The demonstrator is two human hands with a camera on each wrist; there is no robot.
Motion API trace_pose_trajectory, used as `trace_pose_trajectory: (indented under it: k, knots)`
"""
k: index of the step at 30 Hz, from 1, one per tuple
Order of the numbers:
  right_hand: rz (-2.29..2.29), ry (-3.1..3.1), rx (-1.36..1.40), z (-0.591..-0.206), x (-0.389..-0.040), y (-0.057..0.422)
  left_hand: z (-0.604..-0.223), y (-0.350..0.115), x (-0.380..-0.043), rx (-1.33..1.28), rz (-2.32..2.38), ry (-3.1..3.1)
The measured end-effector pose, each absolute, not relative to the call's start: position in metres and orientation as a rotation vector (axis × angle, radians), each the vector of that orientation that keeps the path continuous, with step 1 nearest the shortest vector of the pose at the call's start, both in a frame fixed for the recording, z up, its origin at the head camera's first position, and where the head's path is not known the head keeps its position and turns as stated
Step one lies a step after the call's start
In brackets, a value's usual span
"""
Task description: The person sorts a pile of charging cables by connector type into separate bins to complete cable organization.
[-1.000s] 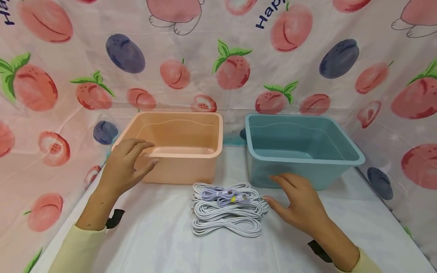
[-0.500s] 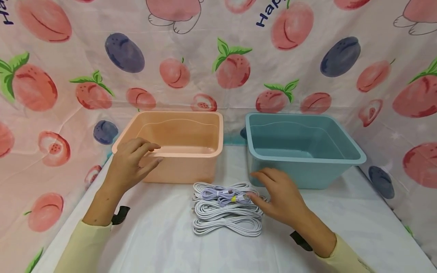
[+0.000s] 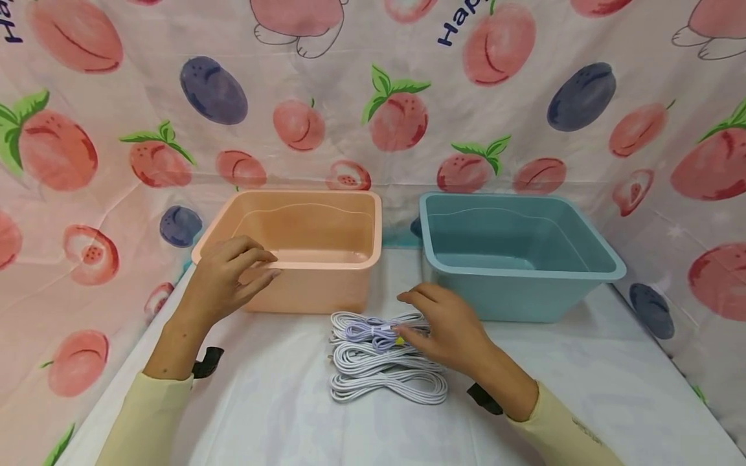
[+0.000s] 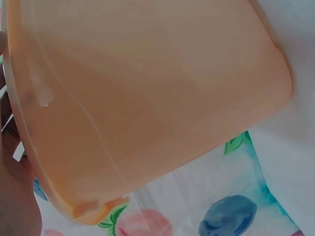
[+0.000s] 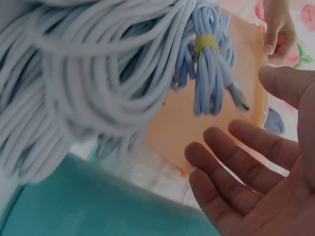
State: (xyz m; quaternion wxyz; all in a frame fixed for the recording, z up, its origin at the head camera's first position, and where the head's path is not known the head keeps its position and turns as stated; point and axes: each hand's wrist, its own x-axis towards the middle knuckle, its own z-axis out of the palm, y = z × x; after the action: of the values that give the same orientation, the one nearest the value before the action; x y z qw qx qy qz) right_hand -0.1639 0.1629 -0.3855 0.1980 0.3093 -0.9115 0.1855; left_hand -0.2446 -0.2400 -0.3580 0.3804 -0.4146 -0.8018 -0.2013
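While the right hand [image 3: 451,327] hovers by the right side of the coiled white cables [image 3: 373,369], its fingers are loosely bent and the thumb sits well away from them, so there's a pretty roomy gap. In the right wrist view, a lilac cable [image 5: 204,88] with a yellow tie is near those fingertips but apart from them. Another lilac bundle [image 3: 358,332], this one with a white tie, lies on top of the white coils, mid-table on the white cloth [image 3: 274,401], in front of and between the two bins. The left hand [image 3: 224,278] is up at the front left of the peach bin [image 3: 315,294], fingers gently curved, thumb apart; can't tell if it's touching the rim. The teal bin [image 3: 524,301] stands just beyond the right hand.
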Motion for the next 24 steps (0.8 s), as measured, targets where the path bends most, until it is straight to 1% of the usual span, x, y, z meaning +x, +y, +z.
trace_pose_trajectory:
  k: [14, 24]
  knots:
    - [0.513, -2.576, 1.026, -0.393, -0.169, 0.142, -0.358, -0.241, -0.245, -1.07, -0.517, -2.046]
    - [0.519, -2.579, 1.066, -0.394, -0.169, 0.134, -0.36, -0.243, -0.246, -1.066, -0.526, -2.06]
